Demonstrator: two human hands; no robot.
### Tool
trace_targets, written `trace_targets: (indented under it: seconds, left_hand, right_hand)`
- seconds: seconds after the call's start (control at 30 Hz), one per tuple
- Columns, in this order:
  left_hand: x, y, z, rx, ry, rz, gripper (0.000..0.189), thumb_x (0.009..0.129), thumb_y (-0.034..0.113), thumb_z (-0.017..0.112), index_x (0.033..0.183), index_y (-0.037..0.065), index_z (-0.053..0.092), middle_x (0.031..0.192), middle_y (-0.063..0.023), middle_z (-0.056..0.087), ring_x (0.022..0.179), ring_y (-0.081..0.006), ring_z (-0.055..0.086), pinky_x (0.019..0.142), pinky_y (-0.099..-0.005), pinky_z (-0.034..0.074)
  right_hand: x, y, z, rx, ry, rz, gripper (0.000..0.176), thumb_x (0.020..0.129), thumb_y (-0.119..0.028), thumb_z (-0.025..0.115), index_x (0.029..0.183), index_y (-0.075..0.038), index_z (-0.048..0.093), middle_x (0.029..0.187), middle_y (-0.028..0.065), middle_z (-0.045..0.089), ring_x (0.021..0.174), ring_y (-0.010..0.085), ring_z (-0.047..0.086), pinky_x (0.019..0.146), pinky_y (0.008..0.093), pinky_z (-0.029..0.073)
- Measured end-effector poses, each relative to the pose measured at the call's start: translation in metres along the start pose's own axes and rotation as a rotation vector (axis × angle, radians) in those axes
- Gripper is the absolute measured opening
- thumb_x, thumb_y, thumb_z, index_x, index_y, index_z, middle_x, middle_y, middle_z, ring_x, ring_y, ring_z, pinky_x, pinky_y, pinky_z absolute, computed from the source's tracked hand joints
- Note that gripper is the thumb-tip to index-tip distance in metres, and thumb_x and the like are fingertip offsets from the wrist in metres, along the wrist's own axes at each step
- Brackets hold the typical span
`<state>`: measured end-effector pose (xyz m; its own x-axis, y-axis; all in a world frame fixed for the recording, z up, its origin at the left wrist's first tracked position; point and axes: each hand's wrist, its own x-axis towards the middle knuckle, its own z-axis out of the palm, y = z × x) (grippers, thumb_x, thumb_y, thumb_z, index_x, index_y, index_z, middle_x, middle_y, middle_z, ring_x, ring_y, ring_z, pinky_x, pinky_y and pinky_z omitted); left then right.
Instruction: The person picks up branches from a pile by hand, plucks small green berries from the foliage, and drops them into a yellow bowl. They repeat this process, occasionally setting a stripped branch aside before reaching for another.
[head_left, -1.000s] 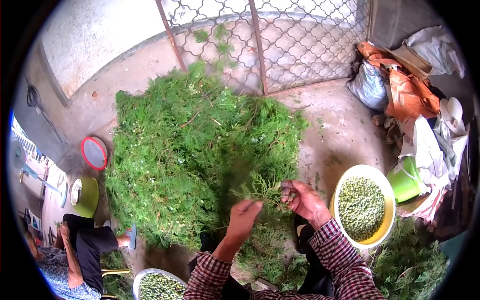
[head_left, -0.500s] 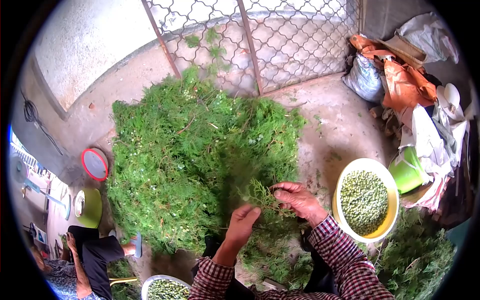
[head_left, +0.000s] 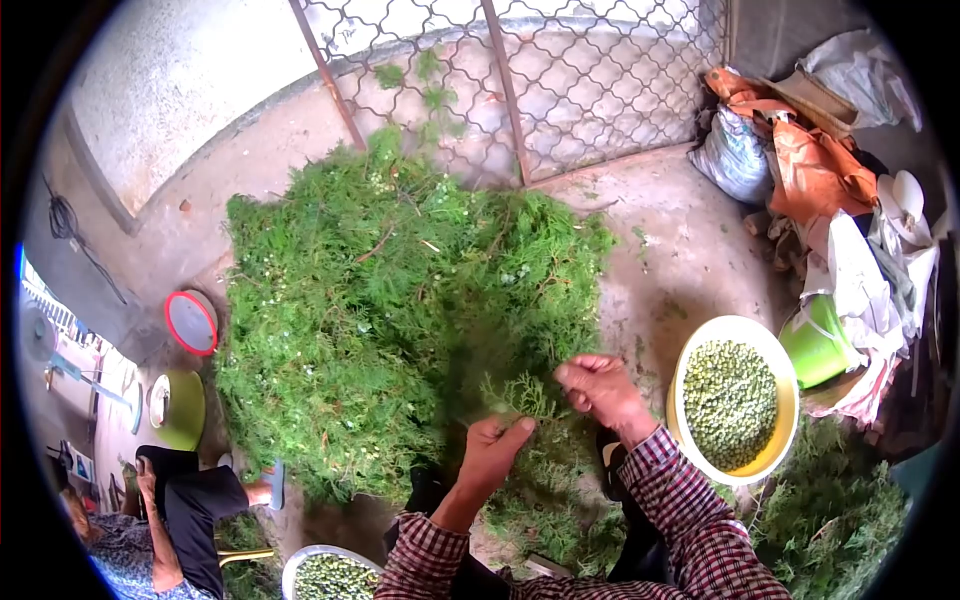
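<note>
My left hand (head_left: 490, 455) pinches a small green conifer sprig (head_left: 530, 397) between thumb and fingers, its fronds pointing up and away. Just to the right, my right hand (head_left: 605, 392) is closed with thumb against fingers, a short gap from the sprig; whatever is in that pinch is too small to make out. In front of both hands spreads a large heap of cut conifer branches (head_left: 340, 320), with pale berries among the fronds. A pale yellow bucket (head_left: 676, 410) stands right of my right hand, holding many small green berries (head_left: 728, 400).
Beyond the heap stands a metal lattice gate (head_left: 600, 90). Sacks and orange cloth (head_left: 820, 175) pile up at right, above more branches (head_left: 820, 510). Another person (head_left: 185, 510) sits at lower left, near a bowl of berries (head_left: 335, 580), a green tub (head_left: 187, 415) and a red-rimmed basin (head_left: 190, 322).
My right hand has drawn away from the sprig, a little right and up. My left hand has shifted slightly right, still holding the sprig.
</note>
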<state>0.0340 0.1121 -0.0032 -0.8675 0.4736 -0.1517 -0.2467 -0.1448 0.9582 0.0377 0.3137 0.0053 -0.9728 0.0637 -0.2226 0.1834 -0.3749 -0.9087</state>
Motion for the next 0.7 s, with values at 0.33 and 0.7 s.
trace_targets:
  seconds: [0.33, 0.7]
  left_hand:
    - [0.005, -0.026, -0.006, 0.221, -0.003, 0.04, 0.017, 0.082, 0.015, 0.059, 0.077, -0.002, 0.057, 0.06, 0.0052, 0.044, 0.058, -0.0038, 0.038, 0.051, -0.0214, 0.033]
    - [0.005, -0.017, -0.003, 0.527, 0.002, 0.108, 0.022, 0.081, 0.015, 0.057, 0.067, -0.001, 0.049, 0.052, -0.003, 0.035, 0.051, -0.0058, 0.034, 0.045, -0.0263, 0.031]
  right_hand:
    - [-0.008, -0.019, 0.014, 0.177, -0.303, 0.075, 0.017, 0.077, -0.009, 0.062, 0.093, -0.005, 0.056, 0.078, 0.0045, 0.058, 0.059, 0.0091, 0.053, 0.045, 0.018, 0.04]
    - [-0.001, 0.015, 0.035, -0.447, -0.125, -0.185, 0.007, 0.08, -0.009, 0.06, 0.085, -0.003, 0.057, 0.064, -0.0015, 0.052, 0.048, 0.004, 0.044, 0.043, 0.0175, 0.036]
